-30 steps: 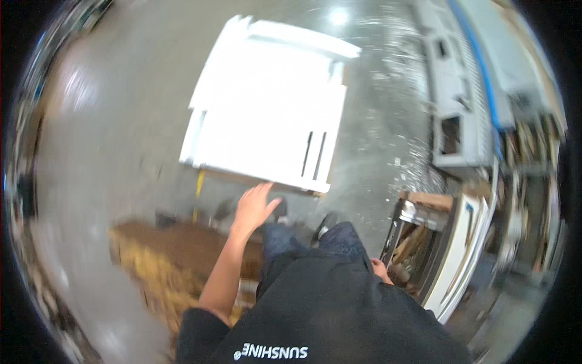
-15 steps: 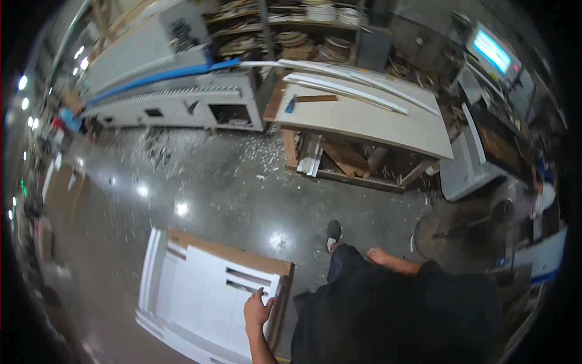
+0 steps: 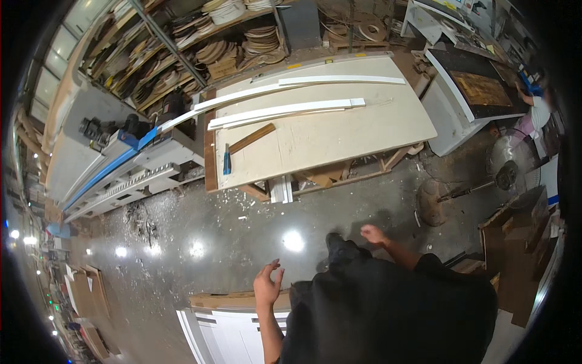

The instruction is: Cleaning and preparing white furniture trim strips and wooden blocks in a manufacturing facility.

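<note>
Well, can see white panels (image 3: 233,337) low in the view, just left of the person's body, cut off by the lower edge and partly covered by the left forearm; can make out a few dark slots in them, and brown cardboard (image 3: 233,299) along their far side; find the left hand (image 3: 267,286) in front of that cardboard as viewed, fingers parted and gently bent, thumb standing away, with nothing seen in its grasp; cannot tell whether touching the cardboard or just above it; find the right hand (image 3: 374,235) well apart from the panels, out over the grey floor (image 3: 327,209), slightly blurred, fingers curled; cannot tell how far open, nor make out anything held; farther off, see a pale-topped desk (image 3: 339,136) bearing long white strips (image 3: 291,111), a short brown strip (image 3: 253,138) and, touching or near its end, a blue-handled tool (image 3: 227,161); to the left of the desk, see a long grey machine (image 3: 136,176) with a blue strip along it, and pale scraps on the floor beside it; behind, notice shelves (image 3: 182,43) packed with curved pieces; to the right, notice a pedestal fan (image 3: 508,176) and, near it, a co-worker (image 3: 538,112) in a pale top.
</note>
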A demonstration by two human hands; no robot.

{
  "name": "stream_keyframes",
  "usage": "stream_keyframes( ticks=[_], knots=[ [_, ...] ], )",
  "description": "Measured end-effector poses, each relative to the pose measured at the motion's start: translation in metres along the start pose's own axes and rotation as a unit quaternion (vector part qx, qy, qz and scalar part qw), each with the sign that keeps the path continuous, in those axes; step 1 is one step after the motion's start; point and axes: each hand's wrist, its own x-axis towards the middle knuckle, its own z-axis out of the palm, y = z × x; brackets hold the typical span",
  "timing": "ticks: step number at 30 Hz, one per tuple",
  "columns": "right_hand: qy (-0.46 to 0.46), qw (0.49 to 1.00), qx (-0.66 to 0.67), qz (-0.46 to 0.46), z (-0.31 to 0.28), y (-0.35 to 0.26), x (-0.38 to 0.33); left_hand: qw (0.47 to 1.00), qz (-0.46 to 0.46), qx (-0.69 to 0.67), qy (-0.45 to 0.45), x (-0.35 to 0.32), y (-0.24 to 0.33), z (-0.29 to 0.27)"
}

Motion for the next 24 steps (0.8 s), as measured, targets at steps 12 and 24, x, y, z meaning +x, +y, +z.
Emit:
stream_keyframes(
  ticks=[12,24],
  knots=[
    [0.604,0.777,-0.145,-0.104,-0.115,-0.398,0.218,0.998,0.033,0.006,0.051,0.265,-0.047,-0.075],
    [0.624,0.725,-0.252,0.144,-0.105,-0.425,0.283,0.966,0.242,-0.070,0.058,0.666,0.023,0.011]
  ],
)
